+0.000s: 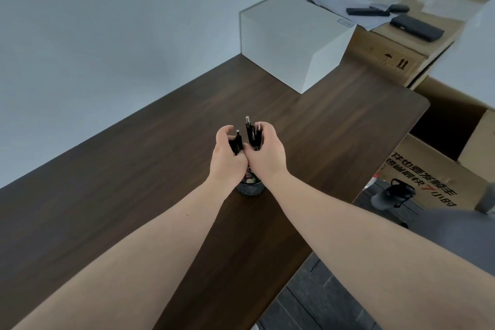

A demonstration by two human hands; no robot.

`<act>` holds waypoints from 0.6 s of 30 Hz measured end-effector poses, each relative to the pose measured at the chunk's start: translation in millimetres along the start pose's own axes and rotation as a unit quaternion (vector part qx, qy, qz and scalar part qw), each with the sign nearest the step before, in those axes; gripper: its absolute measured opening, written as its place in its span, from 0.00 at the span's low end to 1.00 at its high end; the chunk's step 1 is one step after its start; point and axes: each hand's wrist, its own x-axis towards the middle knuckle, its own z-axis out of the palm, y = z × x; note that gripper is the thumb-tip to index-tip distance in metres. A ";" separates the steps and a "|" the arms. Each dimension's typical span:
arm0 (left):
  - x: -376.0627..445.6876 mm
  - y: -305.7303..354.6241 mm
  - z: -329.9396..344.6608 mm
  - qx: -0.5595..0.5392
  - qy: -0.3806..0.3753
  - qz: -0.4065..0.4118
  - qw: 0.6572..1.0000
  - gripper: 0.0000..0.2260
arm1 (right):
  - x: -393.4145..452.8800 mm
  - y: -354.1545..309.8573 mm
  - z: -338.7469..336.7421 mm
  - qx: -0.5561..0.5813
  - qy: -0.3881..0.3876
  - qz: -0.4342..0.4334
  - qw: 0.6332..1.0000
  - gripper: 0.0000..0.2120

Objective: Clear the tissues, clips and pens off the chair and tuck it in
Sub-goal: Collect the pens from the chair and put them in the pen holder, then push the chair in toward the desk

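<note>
Both my hands are stretched out together over the dark wooden desk [134, 195]. My left hand [226, 158] is closed around a black pen [236, 143]. My right hand [267, 154] grips several black pens [251, 132] whose tips stick up above the fingers. Just below my wrists stands a small dark pen cup [250, 187], mostly hidden by my hands. The chair's grey seat [455, 230] shows partly at the right edge, behind my right forearm. No tissues or clips are in view.
A white box [292, 43] sits at the desk's far end against the wall. Cardboard boxes [417, 169] stand to the right, one carrying papers and black devices [416, 24]. A dark water bottle [391, 195] is beside the desk. Dark floor lies below.
</note>
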 end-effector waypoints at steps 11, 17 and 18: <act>-7.3 15.3 -10.6 0.117 -0.053 0.069 0.989 0.32 | -7.9 -1.2 -27.8 -0.111 -0.019 -0.060 0.992 0.32; -20.2 38.0 -12.1 0.159 -0.047 0.072 0.983 0.33 | -28.9 2.9 -73.3 -0.133 -0.010 -0.034 0.990 0.33; -25.2 41.4 -12.4 0.166 -0.045 0.066 0.983 0.34 | -34.8 6.6 -84.5 -0.138 -0.005 -0.032 0.990 0.33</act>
